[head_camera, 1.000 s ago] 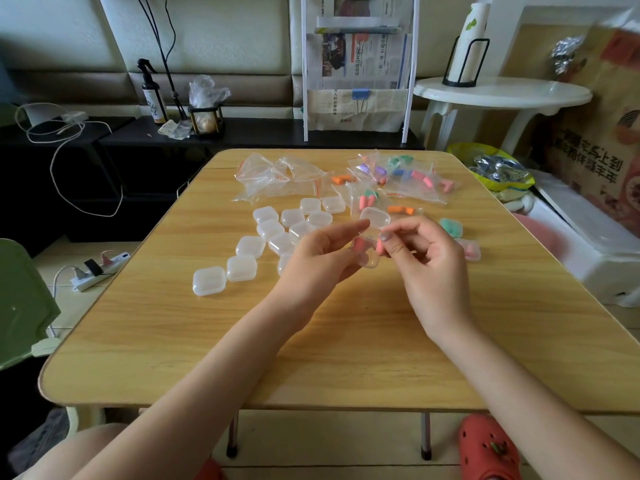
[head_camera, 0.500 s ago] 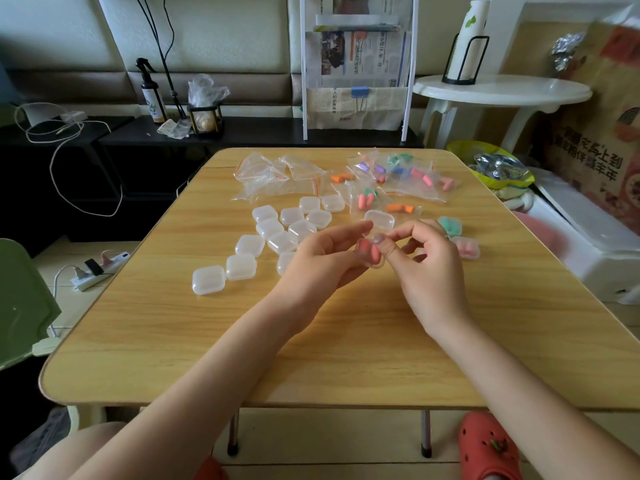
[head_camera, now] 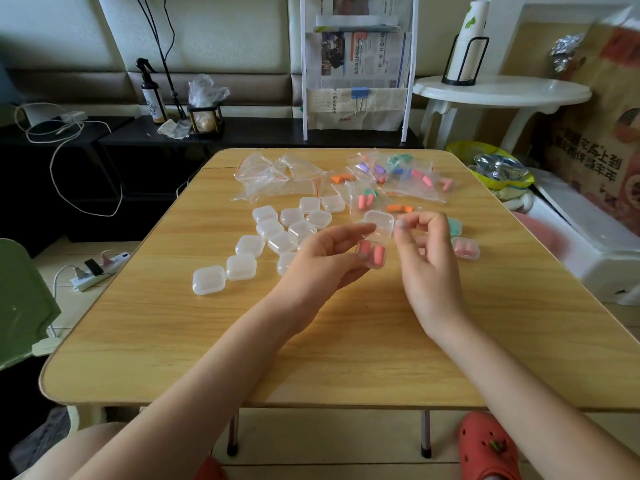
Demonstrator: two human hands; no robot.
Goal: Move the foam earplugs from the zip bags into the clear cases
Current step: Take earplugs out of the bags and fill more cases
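On the wooden desk [head_camera: 173, 327], toward its far edge, lies a spread of zip bags [head_camera: 398, 183]: those on the left look empty, those on the right hold earplugs in orange, pink, purple and green. Nearer, a cluster of shut clear cases [head_camera: 277, 233] sits left of centre. Above the desk's middle, the left hand [head_camera: 322, 261] grips an open case [head_camera: 375, 242] with curled fingers, its lid tipped up and two pink earplugs [head_camera: 371, 253] lying side by side inside. The right hand [head_camera: 429, 261] hovers just beside it, fingers loosely curled and holding nothing. Behind it rest two filled cases, one pink [head_camera: 465, 248], one green [head_camera: 454, 226].
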